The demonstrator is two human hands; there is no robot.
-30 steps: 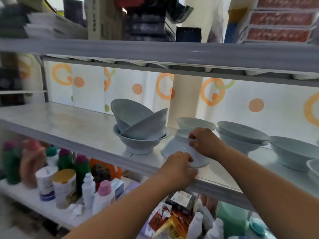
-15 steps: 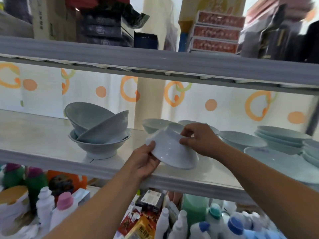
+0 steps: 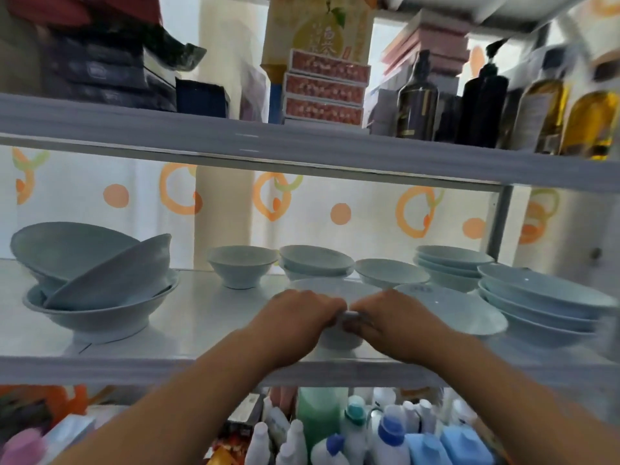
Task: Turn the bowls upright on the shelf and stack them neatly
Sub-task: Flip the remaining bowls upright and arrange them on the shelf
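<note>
A pale blue bowl (image 3: 337, 337) stands upright near the front edge of the white shelf (image 3: 208, 317). My left hand (image 3: 298, 317) and my right hand (image 3: 385, 318) both grip its near rim, fingertips almost touching. Just right of it an upside-down bowl (image 3: 449, 307) rests on its rim. At the left, a large upright bowl (image 3: 97, 313) holds two tilted bowls (image 3: 110, 266). Behind stand a single upright bowl (image 3: 240, 266), a short stack (image 3: 317, 263), a shallow bowl (image 3: 391, 271) and taller stacks (image 3: 536, 297) at the right.
The shelf above (image 3: 302, 146) hangs low and carries boxes (image 3: 323, 85) and dark and amber bottles (image 3: 483, 105). Below the shelf, many plastic bottles (image 3: 385, 434) crowd together. A metal upright (image 3: 500, 223) stands at the back right.
The bowl was upside down on the shelf, then lifted and tilted between both hands; now it stands upright on the shelf. The camera has swung right and up.
</note>
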